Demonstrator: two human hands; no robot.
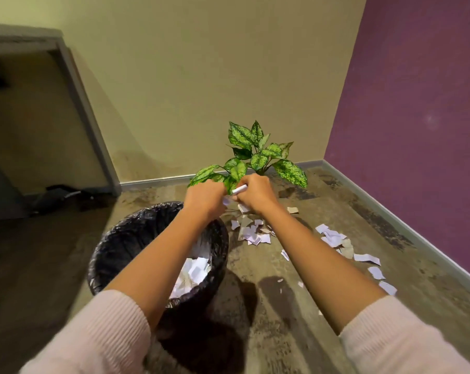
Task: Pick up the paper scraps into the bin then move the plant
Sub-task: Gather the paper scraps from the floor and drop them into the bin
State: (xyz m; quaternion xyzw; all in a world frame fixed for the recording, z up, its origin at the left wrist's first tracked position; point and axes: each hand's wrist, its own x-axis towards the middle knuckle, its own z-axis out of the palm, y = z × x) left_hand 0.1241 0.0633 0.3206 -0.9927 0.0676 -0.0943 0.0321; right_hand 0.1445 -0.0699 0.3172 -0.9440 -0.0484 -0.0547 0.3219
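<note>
Right now both hands meet in front of the plant (258,153), just beyond the far rim of the bin (112,238): the left hand (205,197) is curled closed around a small wad of white paper, and the right hand (255,194) is likewise closed on paper, a rolled white edge poking out between them. Some scraps already lie inside the black-lined bin, yet plenty remain on the floor (296,306): a cluster of paper scraps (252,233) near the plant's base and a looser trail (344,245) running along the purple wall (417,130). To do this step well, it seems wise to press the gathered pieces into one tight bundle, carry them fully over the bin's opening before letting go, and release low so light bits do not flutter out. The plant's pot is hidden behind the hands, and moving it should probably wait until the floor is cleared.
</note>
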